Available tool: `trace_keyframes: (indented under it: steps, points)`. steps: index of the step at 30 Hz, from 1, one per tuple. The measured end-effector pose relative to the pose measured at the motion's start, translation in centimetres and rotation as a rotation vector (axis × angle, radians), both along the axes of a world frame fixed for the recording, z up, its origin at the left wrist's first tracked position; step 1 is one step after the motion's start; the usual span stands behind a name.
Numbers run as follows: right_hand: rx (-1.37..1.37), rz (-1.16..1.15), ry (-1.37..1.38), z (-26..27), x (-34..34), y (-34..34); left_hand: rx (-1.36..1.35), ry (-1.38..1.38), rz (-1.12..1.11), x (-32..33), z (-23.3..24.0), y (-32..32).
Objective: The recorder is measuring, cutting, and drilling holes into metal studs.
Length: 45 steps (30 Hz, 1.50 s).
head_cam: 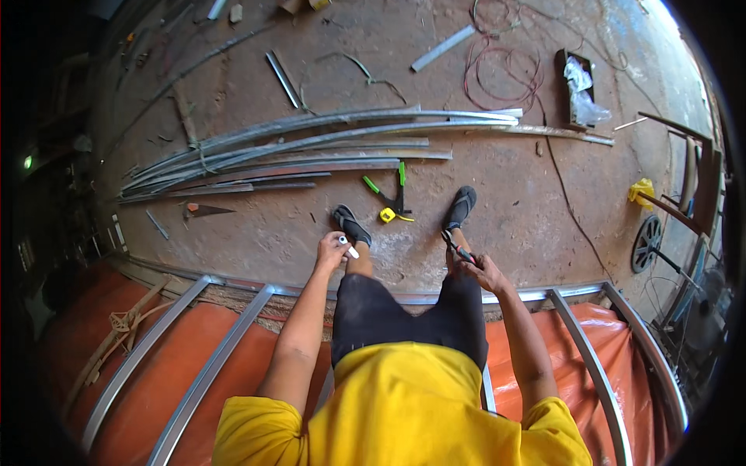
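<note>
My left hand [333, 251] holds a small white roll, perhaps tape [343, 239], with a white end hanging loose [353, 252]. In my right hand [482, 271] are pliers or cutters with red and black handles [464, 253], their head pointing away from me over my right ankle. A yellow tape measure [387, 215] lies on the floor between my feet, against a black tool with green handles [396, 201]. Under my legs runs a silver metal frame rail [419, 299].
Long metal profiles [326, 121] lie in a bundle ahead. An orange-handled handsaw [210, 209] rests at left. Red cable [504, 76], a dark tray with plastic bags [577, 90] and a spoked wheel [646, 244] are farther right. Frame studs [213, 373] cross an orange tarpaulin [175, 361].
</note>
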State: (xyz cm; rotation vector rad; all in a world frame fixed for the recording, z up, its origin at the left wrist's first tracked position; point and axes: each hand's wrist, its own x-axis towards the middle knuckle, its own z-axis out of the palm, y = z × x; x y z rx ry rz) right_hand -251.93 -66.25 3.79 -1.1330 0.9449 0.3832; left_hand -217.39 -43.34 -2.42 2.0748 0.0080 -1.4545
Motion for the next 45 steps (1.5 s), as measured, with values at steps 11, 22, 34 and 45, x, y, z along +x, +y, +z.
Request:
trace_keyframes:
  steps: [11, 22, 34, 45]
  points:
    - [-0.052, -0.221, 0.443, -18.3, 6.9, 6.3, 0.344, -0.246, -0.257, -3.9, -37.3, -2.2]
    - [0.141, -0.473, 0.421, -19.1, 7.3, 3.6, 0.484, -0.371, -0.143, -6.2, -41.9, -6.6]
    - [-0.272, -0.611, 0.358, -21.2, 6.5, 4.6, 0.197, -0.099, -0.191, -9.9, -18.6, -11.0]
    - [-0.268, -0.317, 0.328, -20.3, 7.8, 5.6, -0.031, -0.062, -0.44, -8.6, -12.9, -8.6]
